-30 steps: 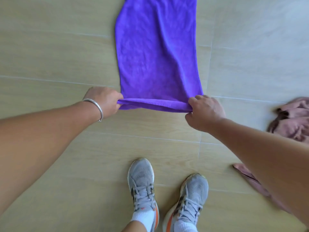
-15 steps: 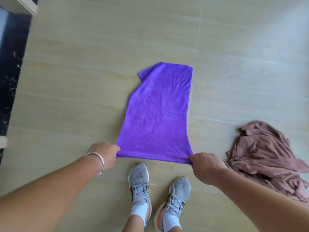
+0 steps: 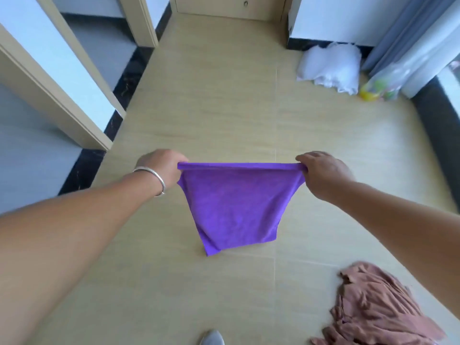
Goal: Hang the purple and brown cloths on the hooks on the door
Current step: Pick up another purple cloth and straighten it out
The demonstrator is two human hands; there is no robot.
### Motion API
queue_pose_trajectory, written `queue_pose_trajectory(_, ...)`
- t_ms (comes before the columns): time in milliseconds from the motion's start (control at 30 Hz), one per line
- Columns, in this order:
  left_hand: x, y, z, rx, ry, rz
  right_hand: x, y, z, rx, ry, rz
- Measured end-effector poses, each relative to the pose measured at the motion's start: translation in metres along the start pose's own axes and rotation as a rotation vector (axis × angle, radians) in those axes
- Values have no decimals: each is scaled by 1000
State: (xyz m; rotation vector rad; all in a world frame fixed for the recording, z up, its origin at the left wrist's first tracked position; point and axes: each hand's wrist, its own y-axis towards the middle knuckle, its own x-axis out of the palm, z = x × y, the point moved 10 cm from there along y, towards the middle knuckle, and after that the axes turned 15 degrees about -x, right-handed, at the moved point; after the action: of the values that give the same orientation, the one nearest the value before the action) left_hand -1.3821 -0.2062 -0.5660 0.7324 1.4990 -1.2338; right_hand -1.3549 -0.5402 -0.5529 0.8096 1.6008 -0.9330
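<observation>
Brown cloth crumpled beside shoe

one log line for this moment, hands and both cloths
left hand: grips purple cloth corner | right hand: grips other corner | purple cloth: hanging, stretched between hands | brown cloth: crumpled on floor

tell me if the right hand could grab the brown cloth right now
Probably not as things stand: the right hand grips a corner of the purple cloth, and the brown cloth lies on the floor well below it. Nothing blocks the way otherwise.
</observation>
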Motion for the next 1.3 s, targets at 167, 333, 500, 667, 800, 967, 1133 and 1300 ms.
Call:
queue_pose_trajectory(167,-115,-18,18,49,-125,190,-93,-5,8,16,23,137)
queue_pose_trajectory(333,-109,-64,8,104,-32,181,-92,-46,-7,-55,59,119)
queue_pose_trajectory(500,-24,-112,-8,181,55,88,-16,-97,-27,-118,93,-3)
queue_pose_trajectory(667,80,-151,-29,194,107,-60,86,-145,-47,-107,184,-127)
queue_pose_trajectory(800,160,-167,-55,152,156,-167,163,-176,-62,-74,255,-243)
queue_pose_trajectory(967,246,-172,-79,94,202,-316,239,-206,-74,22,324,-356)
queue_pose_trajectory(1133,307,-152,-97,-81,89,-412,298,-205,-70,99,348,-415)
queue_pose_trajectory(1300,348,-94,-95,-178,-90,-460,354,-164,-36,208,415,-439)
